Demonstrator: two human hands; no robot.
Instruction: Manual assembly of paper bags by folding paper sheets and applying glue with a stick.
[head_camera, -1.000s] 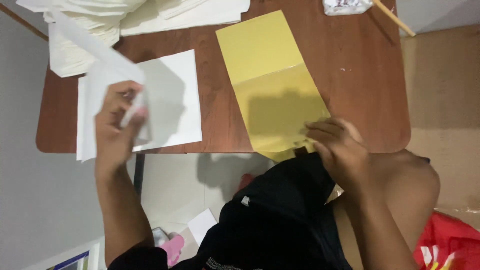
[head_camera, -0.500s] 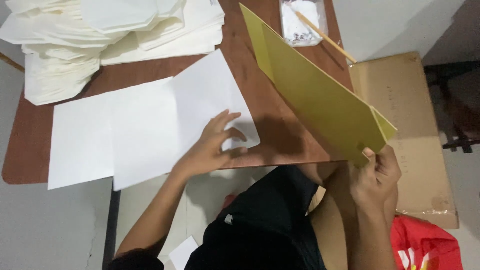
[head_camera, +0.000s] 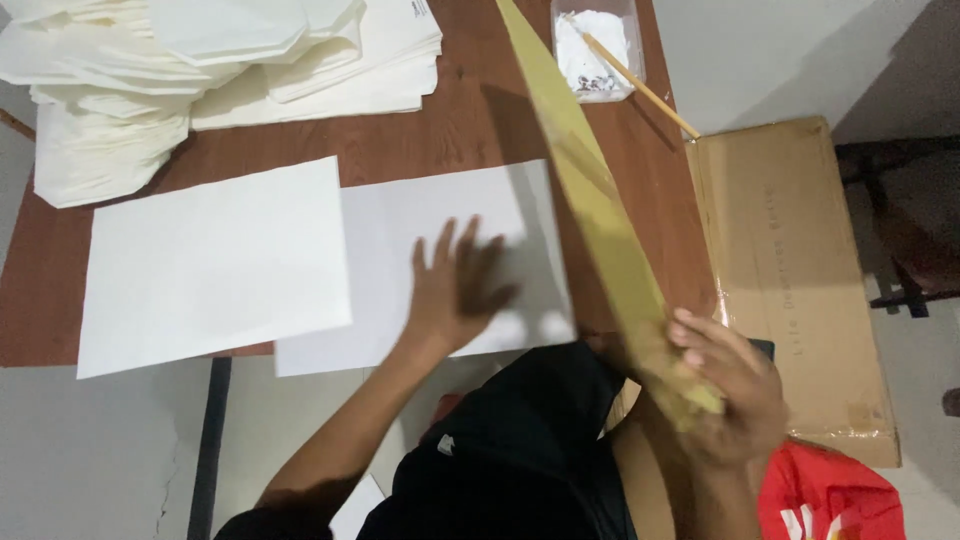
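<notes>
My left hand (head_camera: 455, 285) lies flat, fingers spread, on a white sheet (head_camera: 440, 215) in the middle of the brown table (head_camera: 470, 125). A second white sheet (head_camera: 215, 265) overlaps that one on the left and hangs over the table's near edge. My right hand (head_camera: 730, 385) grips the near end of a folded yellow paper (head_camera: 590, 190). The yellow paper is lifted off the table and seen nearly edge-on, slanting from the top centre down to my hand.
A pile of cream folded papers (head_camera: 220, 70) fills the table's far left. A clear tub of white paste (head_camera: 597, 45) with a wooden stick (head_camera: 640, 85) stands at the far right. A flat cardboard box (head_camera: 790, 280) lies right of the table; a red bag (head_camera: 830, 500) below it.
The yellow paper has swung up from lying flat to nearly edge-on in my right hand. My left hand spread the white sheets side by side and now rests flat on the right one.
</notes>
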